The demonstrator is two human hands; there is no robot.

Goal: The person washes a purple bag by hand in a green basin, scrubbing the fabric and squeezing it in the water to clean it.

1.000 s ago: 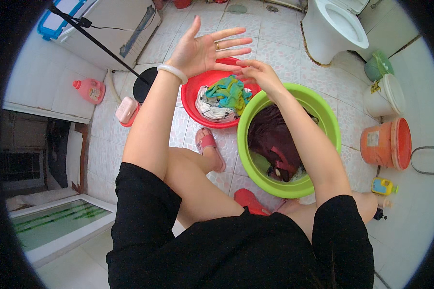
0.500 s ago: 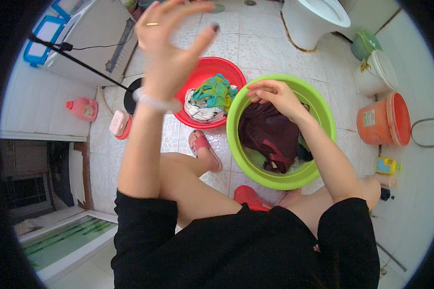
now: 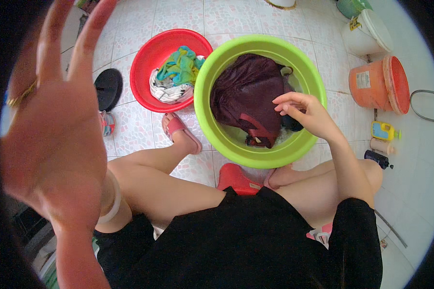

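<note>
My left hand (image 3: 58, 139) is raised very close to the camera at the left, its fingers spread and nothing in it. It wears a ring, and a pale bracelet (image 3: 113, 202) is on the wrist. My right hand (image 3: 306, 113) hovers over the right side of a green basin (image 3: 205, 130), empty, with its fingers loosely bent. Inside the basin, dark maroon cloth (image 3: 250, 91) lies bunched in sudsy water. Just left of it, a red basin (image 3: 142, 72) holds a green-blue cloth (image 3: 181, 67) and a white patterned cloth (image 3: 169, 91).
An orange bucket (image 3: 369, 84) and a white bucket (image 3: 366, 33) stand along the right wall. Nearer me sit a yellow-and-blue bottle (image 3: 383, 130) and a black bottle (image 3: 377, 159). A black round object (image 3: 109, 89) lies left of the red basin. My sandalled foot (image 3: 181, 135) rests below it.
My left hand has come much nearer the camera and to the left. The view has shifted, so both basins appear higher and further left. My right hand stays over the green basin.
</note>
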